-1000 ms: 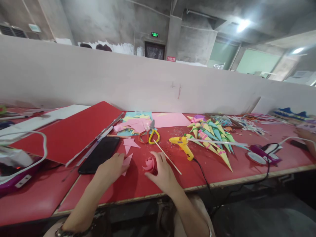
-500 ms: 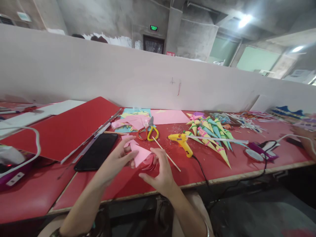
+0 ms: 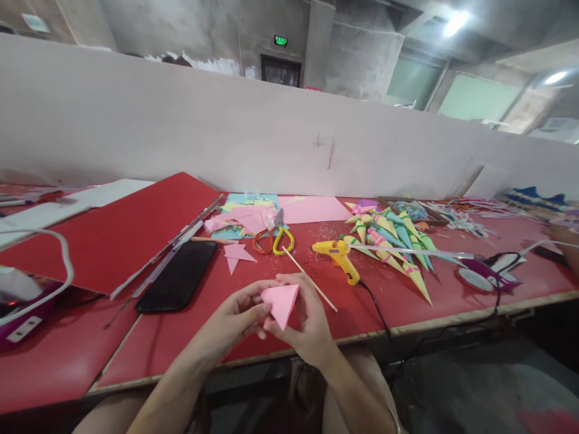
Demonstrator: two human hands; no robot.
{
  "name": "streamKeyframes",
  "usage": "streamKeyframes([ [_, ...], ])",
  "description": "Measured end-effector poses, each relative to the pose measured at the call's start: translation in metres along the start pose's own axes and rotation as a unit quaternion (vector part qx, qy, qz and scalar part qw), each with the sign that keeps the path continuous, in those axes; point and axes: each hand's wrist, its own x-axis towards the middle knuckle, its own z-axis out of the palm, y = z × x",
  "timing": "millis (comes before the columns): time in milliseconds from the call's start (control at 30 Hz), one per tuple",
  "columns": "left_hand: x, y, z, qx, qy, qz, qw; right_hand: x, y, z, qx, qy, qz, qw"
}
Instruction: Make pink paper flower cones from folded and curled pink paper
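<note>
A piece of pink paper [image 3: 282,302], pointed at its lower end, is held between both hands above the front of the table. My left hand [image 3: 244,310] grips its left side with the thumb in front. On the other side, my right hand [image 3: 310,319] is curled around the paper's right edge. Several pink paper triangles [image 3: 236,254] lie just beyond my left hand. Behind the hands are scissors [image 3: 274,239] with red and yellow handles. A thin wooden stick [image 3: 310,278] slants across the table beside my right hand.
A yellow glue gun [image 3: 338,258] with a clear glue stick lies right of the stick, near a pile of paper cones [image 3: 393,238]. A black phone [image 3: 178,277] and red sheet [image 3: 117,229] are at left. A co-worker's hand [image 3: 565,238] shows at far right.
My right hand has closed on the pink paper, which both hands now hold nearer to me and further right. The other pink triangles, earlier partly behind my left hand, now show fully.
</note>
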Motion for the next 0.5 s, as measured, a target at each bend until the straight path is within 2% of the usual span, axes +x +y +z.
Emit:
streamKeyframes([
  [167,-0.004,0.000,-0.004,0.113,-0.051,0.034,0.992,0.004,-0.002,-0.004,-0.011,0.004,0.001,1.000],
  [267,-0.006,0.003,-0.010,0.244,-0.043,0.073,0.966,0.005,-0.005,-0.006,-0.015,-0.003,-0.013,1.000],
  [333,-0.005,0.005,-0.015,0.351,-0.022,0.135,0.926,0.006,-0.007,-0.006,-0.018,-0.013,-0.018,1.000],
  [400,-0.004,0.007,-0.020,0.445,-0.014,0.205,0.872,0.006,-0.009,-0.005,-0.030,-0.031,-0.020,0.999],
  [500,-0.003,0.009,-0.024,0.529,-0.013,0.281,0.801,0.006,-0.010,-0.004,-0.051,-0.071,-0.026,0.996],
])
